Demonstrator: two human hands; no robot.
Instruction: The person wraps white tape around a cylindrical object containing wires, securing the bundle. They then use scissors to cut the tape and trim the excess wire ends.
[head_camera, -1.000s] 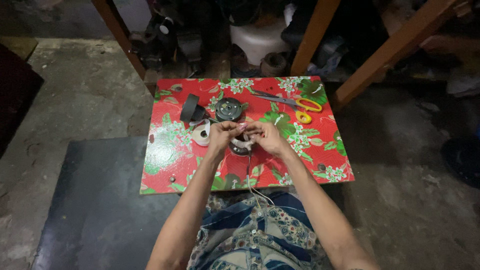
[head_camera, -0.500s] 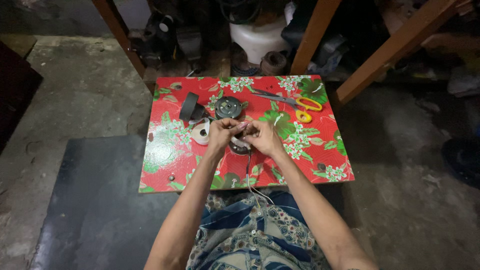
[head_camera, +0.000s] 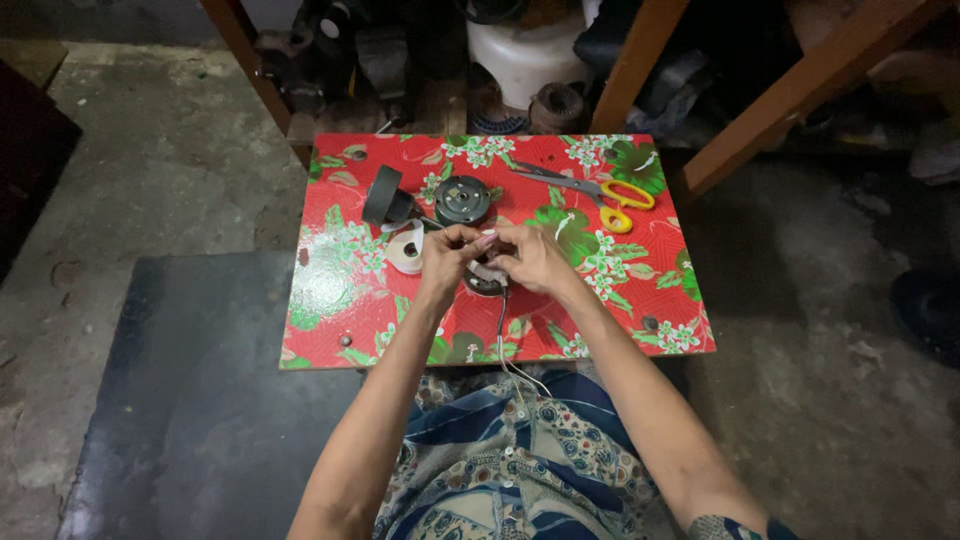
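Compared with one second ago, almost nothing has changed: both hands stay at the centre of the frame, over the same small round dark part (head_camera: 487, 281) on the red flowered board (head_camera: 640, 290). Only the fingers have drawn a little closer together, so the work seems to be still in the same fine step, not yet a new one.

The left hand (head_camera: 447, 257) has its fingers bent and pressed together at the tips, pinching something small and pale above the round part (it is too small to say what exactly). The right hand (head_camera: 531, 258) meets it from the other side, fingers also curled and closed on the same spot. Thin wires (head_camera: 503, 335) run from the part down toward the lower centre of the frame.

Just left of the hands lies a white tape roll (head_camera: 406, 250); above them a dark round motor piece (head_camera: 462, 199) and a black cylinder (head_camera: 383, 195); the yellow-handled scissors (head_camera: 612, 200) lie at upper right of the board.
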